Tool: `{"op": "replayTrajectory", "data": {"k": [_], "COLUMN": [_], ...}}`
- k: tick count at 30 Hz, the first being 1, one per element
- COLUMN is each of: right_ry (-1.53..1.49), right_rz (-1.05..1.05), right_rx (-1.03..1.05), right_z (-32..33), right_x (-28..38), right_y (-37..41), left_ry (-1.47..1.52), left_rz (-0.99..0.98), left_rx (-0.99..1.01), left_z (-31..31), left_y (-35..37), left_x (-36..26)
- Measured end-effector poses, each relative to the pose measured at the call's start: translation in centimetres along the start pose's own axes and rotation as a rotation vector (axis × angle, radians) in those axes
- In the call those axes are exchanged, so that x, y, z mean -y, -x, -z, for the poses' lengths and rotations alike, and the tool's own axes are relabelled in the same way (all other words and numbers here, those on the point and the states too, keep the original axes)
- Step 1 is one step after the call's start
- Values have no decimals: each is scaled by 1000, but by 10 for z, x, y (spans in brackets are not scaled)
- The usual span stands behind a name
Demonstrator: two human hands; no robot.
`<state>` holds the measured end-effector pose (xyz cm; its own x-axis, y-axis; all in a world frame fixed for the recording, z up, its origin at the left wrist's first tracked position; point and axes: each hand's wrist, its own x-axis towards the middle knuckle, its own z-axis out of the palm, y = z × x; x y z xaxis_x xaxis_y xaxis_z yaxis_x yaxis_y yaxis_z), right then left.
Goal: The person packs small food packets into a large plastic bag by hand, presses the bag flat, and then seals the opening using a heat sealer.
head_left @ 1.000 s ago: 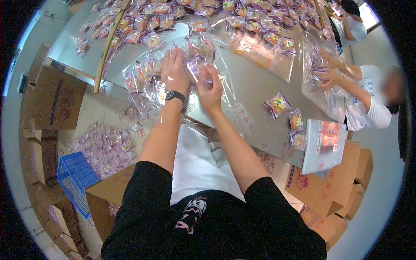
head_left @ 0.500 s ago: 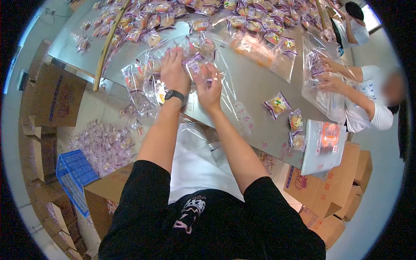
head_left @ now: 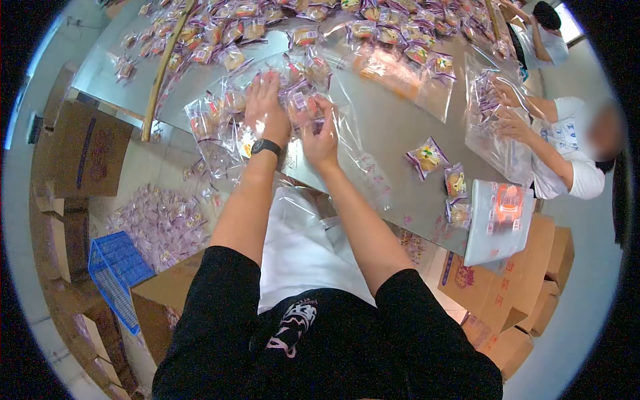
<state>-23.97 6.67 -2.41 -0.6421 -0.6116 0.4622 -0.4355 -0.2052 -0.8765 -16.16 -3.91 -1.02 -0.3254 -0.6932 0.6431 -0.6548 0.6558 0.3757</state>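
Observation:
A large clear plastic bag (head_left: 360,157) lies on the metal table in front of me, its film overlapping both hands and wrists. Several small wrapped cakes (head_left: 207,119) in purple-edged clear packets are grouped in it on the left side. My left hand (head_left: 265,113), a dark watch at its wrist, rests flat over these packets with the fingers stretched forward. Beside it, my right hand (head_left: 321,133) has thumb and fingers around one wrapped cake (head_left: 298,105), whose printed label faces up. More packets lie just past my fingertips.
A heap of wrapped cakes (head_left: 307,37) covers the table's far side, near a wooden rod (head_left: 163,77). At right are loose packets (head_left: 427,157), a stack of printed bags (head_left: 497,223) and a co-worker's hands (head_left: 510,120) on another bag. Cartons (head_left: 100,150) and a blue crate (head_left: 120,263) stand left.
My right fingers have closed in a little around the wrapped cake, which has shifted slightly. My left hand stays nearly in place. The co-worker's hands have moved slightly.

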Motion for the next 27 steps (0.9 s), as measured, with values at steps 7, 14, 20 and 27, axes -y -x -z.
{"op": "replayTrajectory", "data": {"k": [7,14,20,27], "right_ry": [48,45,6,-34], "right_rz": [40,114,30,51], "right_rx": [-4,-41,-35,2], "right_z": [1,2,1,-3], "right_x": [3,6,9,-3], "right_y": [-1,-2,-2,-2], "left_ry": [54,84,32,39], "left_rz": [-24,-21,-23,-32], "left_rx": [-15,-33,-24,-36], "left_z": [3,1,-2,4], "left_y": [1,1,2,1], "left_x": [1,2,5,0]}}
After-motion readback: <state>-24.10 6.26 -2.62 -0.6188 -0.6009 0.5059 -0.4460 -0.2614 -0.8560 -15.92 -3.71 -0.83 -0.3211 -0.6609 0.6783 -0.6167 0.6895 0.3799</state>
